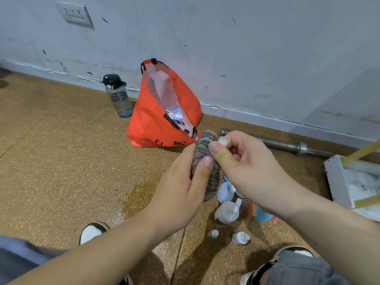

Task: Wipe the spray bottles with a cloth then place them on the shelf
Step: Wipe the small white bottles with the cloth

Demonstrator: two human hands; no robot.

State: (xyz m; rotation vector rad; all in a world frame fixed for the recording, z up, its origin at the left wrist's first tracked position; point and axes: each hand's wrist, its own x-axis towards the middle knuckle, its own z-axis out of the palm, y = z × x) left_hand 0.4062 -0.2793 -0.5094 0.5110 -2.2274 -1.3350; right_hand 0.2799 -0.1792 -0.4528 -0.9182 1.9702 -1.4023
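Speckled brown floor (61, 151) fills the lower view, with a damp-looking darker patch near the middle. Nearest are two dark-and-white shoes (92, 231), one at each side. Between them lie two small clear bottles (240, 238), close together.

Just beyond stands a tight cluster of spray bottles (227, 211) under the right wrist. The nearest is translucent white, with its white spray head turned toward the far side. A pale blue-white one is behind it and a blue one to its right. Whether each stands fully upright I cannot tell.

Above them, both hands meet on the cloth (205, 163). It is grey-brown and striped, bunched into a long roll. Its long axis runs near to far, with the lower end hanging toward the bottles and the upper end toward the bag. The left hand (181, 188) grips its middle, thumb pressed on the front. The right hand (246, 167) pinches the upper part between thumb and forefinger.

At the right edge lies a white frame (337, 182) holding a marbled panel and yellowish rods. Farther off, an open orange bag (160, 112) sits against the wall. A metal bar (277, 142) lies to its right and a dark-capped water bottle (118, 95) stands to its left. The scuffed grey-white wall (246, 48) carries a socket plate (74, 13) at top left.
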